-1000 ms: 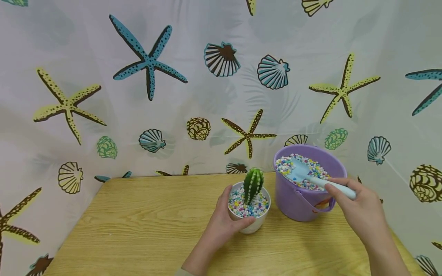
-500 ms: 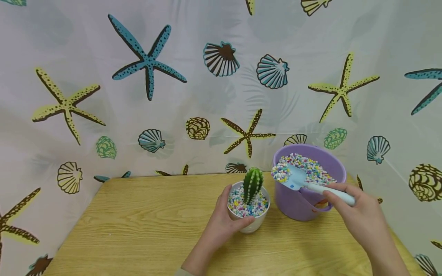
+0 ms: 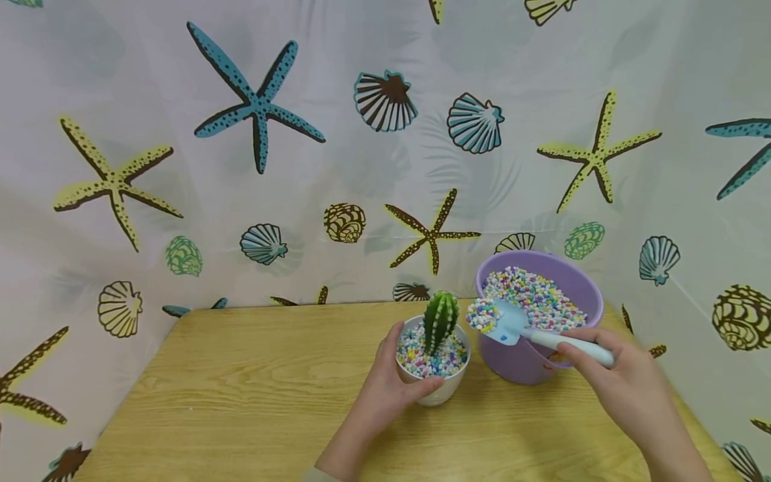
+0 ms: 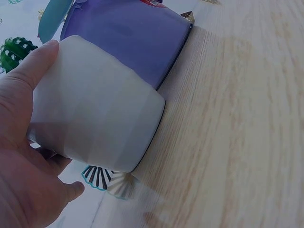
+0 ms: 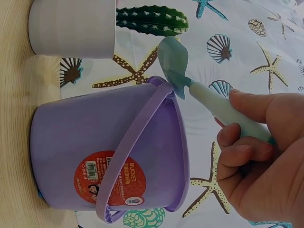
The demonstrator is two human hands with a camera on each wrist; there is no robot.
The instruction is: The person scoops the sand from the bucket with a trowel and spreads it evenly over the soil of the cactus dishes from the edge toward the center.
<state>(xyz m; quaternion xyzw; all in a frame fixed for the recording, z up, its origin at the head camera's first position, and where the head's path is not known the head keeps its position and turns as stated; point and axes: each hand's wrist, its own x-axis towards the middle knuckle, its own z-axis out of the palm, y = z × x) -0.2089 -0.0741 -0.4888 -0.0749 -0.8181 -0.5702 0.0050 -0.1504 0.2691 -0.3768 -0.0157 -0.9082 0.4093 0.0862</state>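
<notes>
In the head view, a white flowerpot stands on the table, holding a green cactus among multicoloured pebbles. My left hand grips this pot, thumb in front and fingers round its left side. A light blue toy shovel, its blade heaped with pebbles, hangs over the near left rim of a purple bucket. My right hand holds the shovel by its handle; the right wrist view shows thumb and curled fingers round the handle. More pebbles lie inside the bucket.
The wooden table extends to the left of the pot. Behind it hangs a pale curtain printed with starfish and shells. The bucket's handle hangs down its near side, over a red label.
Loaded with pebbles, the shovel has come up out of the bucket and moved left toward the pot with my right hand. My left hand and the pot have stayed in place.
</notes>
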